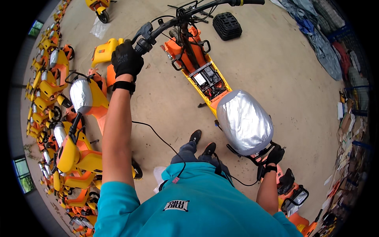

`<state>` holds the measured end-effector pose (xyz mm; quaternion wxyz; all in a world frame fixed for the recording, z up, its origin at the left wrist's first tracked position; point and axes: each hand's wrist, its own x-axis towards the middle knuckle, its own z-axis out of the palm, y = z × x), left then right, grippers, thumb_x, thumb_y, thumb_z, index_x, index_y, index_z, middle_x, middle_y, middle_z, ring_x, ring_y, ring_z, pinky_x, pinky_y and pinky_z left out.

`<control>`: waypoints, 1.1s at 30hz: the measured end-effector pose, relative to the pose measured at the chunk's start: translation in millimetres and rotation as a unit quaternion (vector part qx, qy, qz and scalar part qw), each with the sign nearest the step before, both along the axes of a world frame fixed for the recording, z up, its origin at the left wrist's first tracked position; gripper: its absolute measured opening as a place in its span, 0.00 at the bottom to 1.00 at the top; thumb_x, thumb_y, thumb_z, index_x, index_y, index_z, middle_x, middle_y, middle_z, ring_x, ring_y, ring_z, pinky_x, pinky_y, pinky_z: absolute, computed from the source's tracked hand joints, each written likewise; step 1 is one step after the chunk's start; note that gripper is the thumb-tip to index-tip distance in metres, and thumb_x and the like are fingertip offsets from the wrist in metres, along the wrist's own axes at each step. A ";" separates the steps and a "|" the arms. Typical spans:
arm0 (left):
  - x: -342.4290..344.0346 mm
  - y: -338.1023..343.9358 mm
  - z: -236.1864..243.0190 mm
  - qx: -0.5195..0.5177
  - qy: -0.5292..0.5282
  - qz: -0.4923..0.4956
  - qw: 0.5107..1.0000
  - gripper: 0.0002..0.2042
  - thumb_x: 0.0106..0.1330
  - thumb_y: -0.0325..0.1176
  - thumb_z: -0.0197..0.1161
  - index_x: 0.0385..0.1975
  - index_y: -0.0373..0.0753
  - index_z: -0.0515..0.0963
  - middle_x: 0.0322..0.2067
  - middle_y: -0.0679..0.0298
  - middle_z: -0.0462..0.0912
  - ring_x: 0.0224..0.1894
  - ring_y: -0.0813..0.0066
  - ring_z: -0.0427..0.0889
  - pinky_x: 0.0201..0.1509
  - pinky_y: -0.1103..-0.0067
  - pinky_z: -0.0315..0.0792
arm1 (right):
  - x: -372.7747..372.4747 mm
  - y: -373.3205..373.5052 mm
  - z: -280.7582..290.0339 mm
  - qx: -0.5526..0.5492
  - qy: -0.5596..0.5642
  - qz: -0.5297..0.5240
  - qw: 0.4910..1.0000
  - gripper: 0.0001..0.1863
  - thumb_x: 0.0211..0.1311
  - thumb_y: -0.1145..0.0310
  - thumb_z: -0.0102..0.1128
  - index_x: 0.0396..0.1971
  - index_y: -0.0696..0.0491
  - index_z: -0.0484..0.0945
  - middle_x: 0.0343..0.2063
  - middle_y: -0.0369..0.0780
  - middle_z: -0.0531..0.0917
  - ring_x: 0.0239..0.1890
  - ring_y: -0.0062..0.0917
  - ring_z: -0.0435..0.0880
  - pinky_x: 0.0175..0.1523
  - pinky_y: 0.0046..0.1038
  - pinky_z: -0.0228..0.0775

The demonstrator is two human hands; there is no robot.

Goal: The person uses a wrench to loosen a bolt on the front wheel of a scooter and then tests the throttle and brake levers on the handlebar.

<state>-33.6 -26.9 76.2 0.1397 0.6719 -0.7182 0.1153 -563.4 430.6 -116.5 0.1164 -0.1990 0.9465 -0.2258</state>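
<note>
A yellow and orange electric scooter [227, 90] stands in front of me, its floor compartment open with dark electronic parts [207, 81] exposed. Its seat [244, 120] is wrapped in silver quilted covering. My left hand [127, 58], in a black glove, is closed around the left handlebar grip. My right hand [275, 156], also gloved, is closed on the black rear rack [256, 158] behind the seat. The front bodywork is off, showing cables and a bare frame. A thin black cable hangs across my body.
Several rows of parked scooters [53, 91] fill the left. A loose yellow panel [102, 51] lies beside the front end; a black plastic crate [227, 25] is ahead. Tarpaulins [319, 47] and piled cardboard [343, 138] line the right edge. More scooters [298, 199] stand behind my right arm.
</note>
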 end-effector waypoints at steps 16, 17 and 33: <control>-2.9 36.8 -19.3 -0.048 0.017 -0.005 0.999 0.23 0.49 0.28 0.63 0.48 0.35 0.69 0.39 0.52 0.76 0.44 0.53 0.76 0.48 0.63 0.69 | -9.1 42.1 -22.5 0.193 0.205 0.175 0.943 0.12 0.59 0.74 0.46 0.39 0.51 0.78 0.35 0.44 0.78 0.41 0.42 0.74 0.47 0.35 0.69; -3.4 37.5 -17.5 -0.046 0.015 -0.008 0.999 0.23 0.49 0.28 0.63 0.48 0.35 0.69 0.39 0.52 0.76 0.44 0.53 0.76 0.48 0.63 0.69 | -12.9 49.1 -29.9 0.166 0.206 0.169 0.949 0.14 0.64 0.71 0.42 0.38 0.50 0.80 0.35 0.46 0.78 0.40 0.42 0.75 0.46 0.37 0.69; 3.6 33.2 -15.2 -0.026 0.010 -0.014 1.000 0.18 0.50 0.30 0.63 0.43 0.38 0.73 0.35 0.54 0.79 0.41 0.54 0.79 0.44 0.63 0.72 | 6.6 30.4 -14.8 0.039 0.107 0.082 0.990 0.19 0.66 0.64 0.41 0.37 0.54 0.83 0.35 0.52 0.78 0.40 0.47 0.75 0.46 0.41 0.66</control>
